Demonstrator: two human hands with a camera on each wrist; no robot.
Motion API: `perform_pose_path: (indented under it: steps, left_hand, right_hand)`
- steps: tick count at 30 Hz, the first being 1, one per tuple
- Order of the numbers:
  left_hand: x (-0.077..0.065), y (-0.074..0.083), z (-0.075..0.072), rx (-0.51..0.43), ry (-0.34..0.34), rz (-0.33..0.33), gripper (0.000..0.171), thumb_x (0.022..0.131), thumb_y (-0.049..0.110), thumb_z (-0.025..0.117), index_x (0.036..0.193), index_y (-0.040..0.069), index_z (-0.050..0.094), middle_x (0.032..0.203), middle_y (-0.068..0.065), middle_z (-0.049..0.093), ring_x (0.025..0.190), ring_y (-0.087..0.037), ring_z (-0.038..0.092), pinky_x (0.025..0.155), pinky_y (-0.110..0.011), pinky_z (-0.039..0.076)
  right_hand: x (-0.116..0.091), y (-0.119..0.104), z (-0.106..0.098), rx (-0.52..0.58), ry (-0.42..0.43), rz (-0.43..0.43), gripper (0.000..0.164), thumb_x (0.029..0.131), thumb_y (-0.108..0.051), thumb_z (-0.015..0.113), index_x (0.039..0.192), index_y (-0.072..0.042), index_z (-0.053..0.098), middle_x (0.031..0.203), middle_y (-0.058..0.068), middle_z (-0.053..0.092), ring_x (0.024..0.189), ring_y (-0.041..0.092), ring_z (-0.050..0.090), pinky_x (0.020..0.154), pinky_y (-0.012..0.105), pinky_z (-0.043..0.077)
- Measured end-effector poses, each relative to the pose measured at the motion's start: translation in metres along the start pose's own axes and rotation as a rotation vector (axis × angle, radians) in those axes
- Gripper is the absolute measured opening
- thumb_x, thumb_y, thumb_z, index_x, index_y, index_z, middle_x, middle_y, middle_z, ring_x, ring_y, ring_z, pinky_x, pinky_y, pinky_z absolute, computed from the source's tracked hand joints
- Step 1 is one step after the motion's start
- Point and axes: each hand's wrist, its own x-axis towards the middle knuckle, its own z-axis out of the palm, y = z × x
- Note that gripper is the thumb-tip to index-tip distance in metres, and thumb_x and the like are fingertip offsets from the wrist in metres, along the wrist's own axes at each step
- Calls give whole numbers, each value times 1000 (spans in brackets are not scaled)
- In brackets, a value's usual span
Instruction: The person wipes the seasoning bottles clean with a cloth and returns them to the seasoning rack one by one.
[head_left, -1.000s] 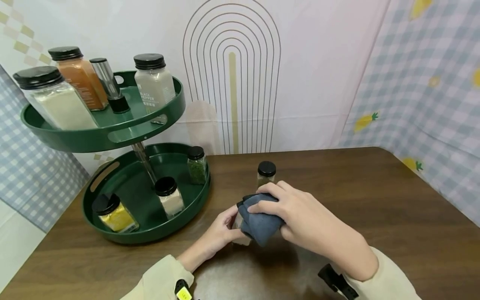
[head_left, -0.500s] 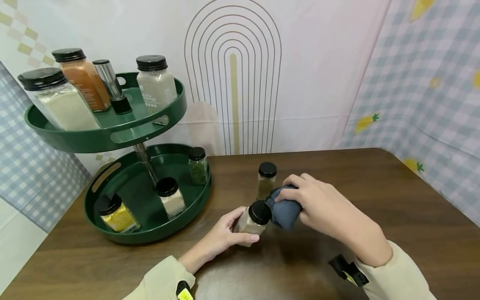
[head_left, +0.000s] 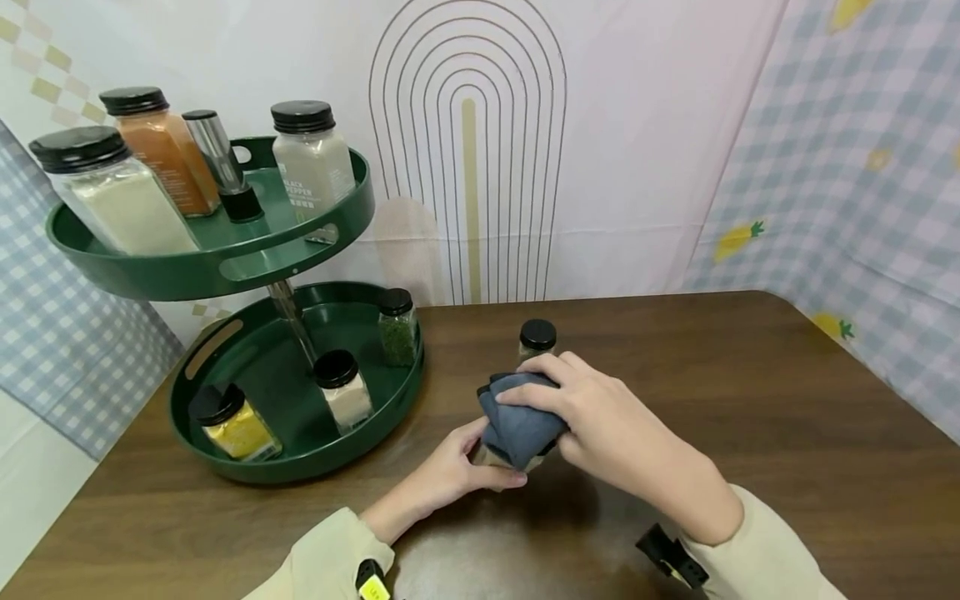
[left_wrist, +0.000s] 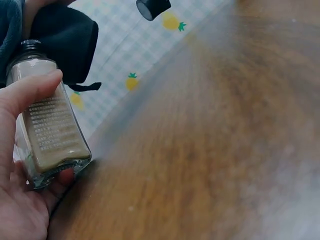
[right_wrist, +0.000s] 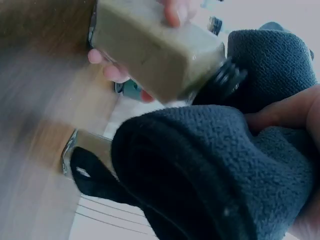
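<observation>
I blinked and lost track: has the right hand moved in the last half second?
Yes, leftward: against the standing jar in the head view, the right hand has shifted left, and its blue-grey cloth now hides much of the held jar.

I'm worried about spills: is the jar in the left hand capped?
Capped: in the right wrist view, a black lid sits on the jar.

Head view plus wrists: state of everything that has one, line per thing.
held jar, capped
cloth, bunched, over the held jar's top
left hand, gripping held jar
right hand, gripping cloth
table jar, capped, partly hidden
yellow jar, capped
white-powder jar, capped
green-herb jar, capped
black pepper jar, capped
orange jar, capped
cream-powder jar, capped
silver cylinder, upright
two-tier stand, both tiers loaded
</observation>
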Motion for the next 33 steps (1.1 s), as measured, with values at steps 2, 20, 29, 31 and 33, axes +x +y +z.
perform_pose_path:
  steps: [2,20,29,31,33]
  left_hand:
    - [0,1,0,10,-5,6,55,81,24,72,131,28,49,116,-4,61,93,-16,61,84,-30,49]
    - [-1,-3,-1,-19,9,93,47,80,17,72,123,12,53,109,-4,59,98,-14,55,83,-27,48]
    - [0,-5,-4,-146,84,113,51,82,15,69,126,4,47,112,0,58,101,-13,55,86,-29,46]
    - [0,-5,-5,-156,78,115,56,83,14,69,132,6,44,121,-2,56,108,-13,53,91,-29,44]
    - [-1,-5,-5,-164,70,122,62,83,12,67,138,9,39,132,-6,51,115,-14,50,94,-30,43]
  right_hand:
    - [0,3,2,-6,0,20,64,61,15,57,109,-26,67,115,-1,57,100,17,56,73,36,51]
    - [-5,27,-11,-222,-121,277,48,70,4,66,111,-20,67,109,8,59,98,29,56,57,41,49]
    - [-5,10,-22,-36,176,162,64,64,12,56,118,-22,62,118,4,57,106,24,56,74,43,51]
    - [-3,-1,-17,12,168,106,69,61,13,58,120,-24,61,122,4,56,109,23,56,78,42,51]
    - [-1,-10,-12,28,125,84,72,60,14,57,120,-25,61,123,3,56,109,22,55,75,39,52]
